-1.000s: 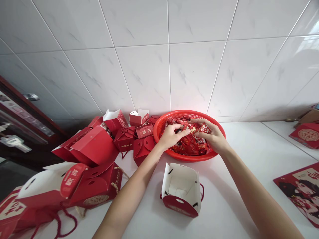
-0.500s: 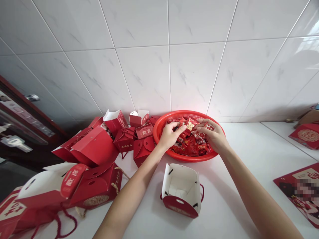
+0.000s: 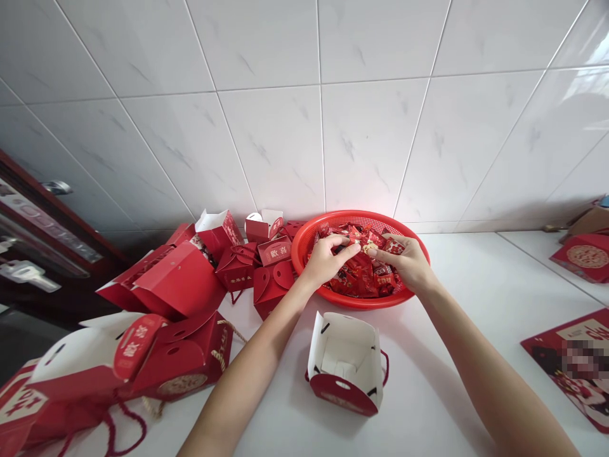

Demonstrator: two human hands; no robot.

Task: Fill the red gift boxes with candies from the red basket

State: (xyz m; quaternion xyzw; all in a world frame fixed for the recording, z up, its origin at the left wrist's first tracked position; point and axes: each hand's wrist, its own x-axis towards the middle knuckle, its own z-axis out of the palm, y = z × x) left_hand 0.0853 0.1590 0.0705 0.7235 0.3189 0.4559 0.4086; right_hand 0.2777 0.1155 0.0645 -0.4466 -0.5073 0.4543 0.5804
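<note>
Both of my hands are in a red plastic basket (image 3: 366,304) heaped with red-wrapped candies (image 3: 361,282). My left hand (image 3: 324,261) is closed in a pinch on a wrapped candy at the basket's left-middle, its thumb pointing right. Facing it, my right hand (image 3: 410,263) has its fingers curled round a candy (image 3: 394,246) in red and white wrapping, thumb pointing left. The two thumbs are close but apart. In front of the basket, between my forearms, stands a small red gift box (image 3: 343,397), its lid flaps up and its white inside showing.
Several red gift boxes (image 3: 273,285) crowd the left side, with larger red boxes (image 3: 181,279) and corded ones (image 3: 183,355) nearer. On the right lie a printed red card or bag (image 3: 571,362) and another red box (image 3: 583,257). A tiled wall (image 3: 371,146) rises behind the basket.
My hands have come closer over the candies; the right thumb has moved left and down, and its fingers have curled in. The box in front has stayed put.
</note>
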